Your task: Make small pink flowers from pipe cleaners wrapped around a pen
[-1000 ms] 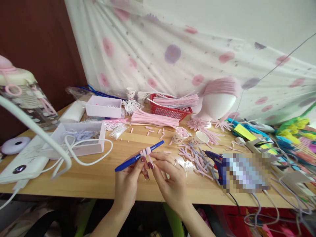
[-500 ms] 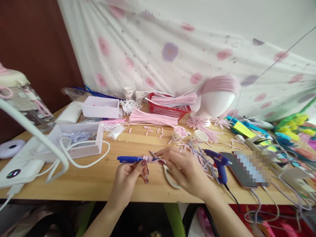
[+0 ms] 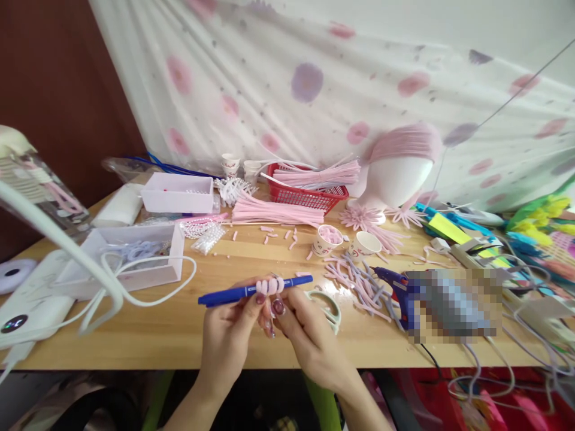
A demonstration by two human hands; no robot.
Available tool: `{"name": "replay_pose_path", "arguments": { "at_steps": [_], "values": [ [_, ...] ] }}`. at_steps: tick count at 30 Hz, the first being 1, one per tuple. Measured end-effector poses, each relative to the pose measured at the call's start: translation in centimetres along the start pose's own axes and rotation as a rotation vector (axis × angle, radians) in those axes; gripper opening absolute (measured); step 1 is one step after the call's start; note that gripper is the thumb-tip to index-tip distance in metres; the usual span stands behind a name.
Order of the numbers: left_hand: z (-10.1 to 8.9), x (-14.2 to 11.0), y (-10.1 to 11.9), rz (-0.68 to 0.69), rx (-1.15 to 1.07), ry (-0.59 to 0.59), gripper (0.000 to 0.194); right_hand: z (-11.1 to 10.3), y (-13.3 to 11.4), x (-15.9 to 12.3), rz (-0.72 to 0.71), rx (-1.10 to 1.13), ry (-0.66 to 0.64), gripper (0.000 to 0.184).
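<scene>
Above the desk (image 3: 148,335), the blue pen (image 3: 231,295) lies left to right, right end farther; your left hand (image 3: 227,335) grips it, your right hand (image 3: 314,338) pinches the pink coil (image 3: 270,286) around it, between both hands.

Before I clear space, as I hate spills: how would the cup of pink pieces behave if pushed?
The cup looks like thin paper, so probably light and easily dented. It narrows toward its base, so a high nudge might tip it. The pink pieces near its rim could spill.
</scene>
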State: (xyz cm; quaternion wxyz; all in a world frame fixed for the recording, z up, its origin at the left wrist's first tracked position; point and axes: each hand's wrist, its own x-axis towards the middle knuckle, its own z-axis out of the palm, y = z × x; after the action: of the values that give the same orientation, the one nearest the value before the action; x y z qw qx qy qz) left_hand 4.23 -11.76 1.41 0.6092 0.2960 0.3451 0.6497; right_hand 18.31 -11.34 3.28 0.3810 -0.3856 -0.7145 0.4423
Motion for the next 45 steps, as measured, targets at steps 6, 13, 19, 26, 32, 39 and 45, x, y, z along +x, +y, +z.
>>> {"name": "replay_pose_path", "arguments": {
  "at_steps": [6, 13, 19, 26, 32, 39, 45],
  "values": [
    [-0.5, -0.4, 0.2, -0.047, 0.274, -0.139, 0.036, 0.9, 1.2, -0.4, 0.121, 0.273, 0.203, 0.038],
    [-0.7, -0.8, 0.4, 0.032, 0.515, -0.279, 0.017, 1.7, 1.6, -0.2, 0.284, 0.600, 0.320, 0.048],
    [-0.6, -0.8, 1.5, 0.137, 0.675, -0.373, 0.012, 2.4, 1.1, -1.6, 0.347, 0.741, 0.405, 0.045],
    [-2.2, -0.2, -0.2, 0.336, 0.865, -0.424, 0.017, 1.4, 0.8, -0.7, 0.657, 1.121, 0.309, 0.040],
    [-2.9, -0.1, 0.1, 0.568, 1.063, -0.482, 0.025, 0.7, 0.6, -0.2, 0.802, 1.420, 0.085, 0.035],
    [-2.8, -0.5, -0.3, 0.574, 1.093, -0.495, 0.019, -0.3, 0.5, 0.3, 0.779, 1.426, 0.195, 0.035],
    [-3.2, -1.3, -1.4, 0.393, 1.027, -0.299, 0.012, -1.2, 0.8, 0.6, 0.465, 0.899, 0.611, 0.038]
  ]
}}
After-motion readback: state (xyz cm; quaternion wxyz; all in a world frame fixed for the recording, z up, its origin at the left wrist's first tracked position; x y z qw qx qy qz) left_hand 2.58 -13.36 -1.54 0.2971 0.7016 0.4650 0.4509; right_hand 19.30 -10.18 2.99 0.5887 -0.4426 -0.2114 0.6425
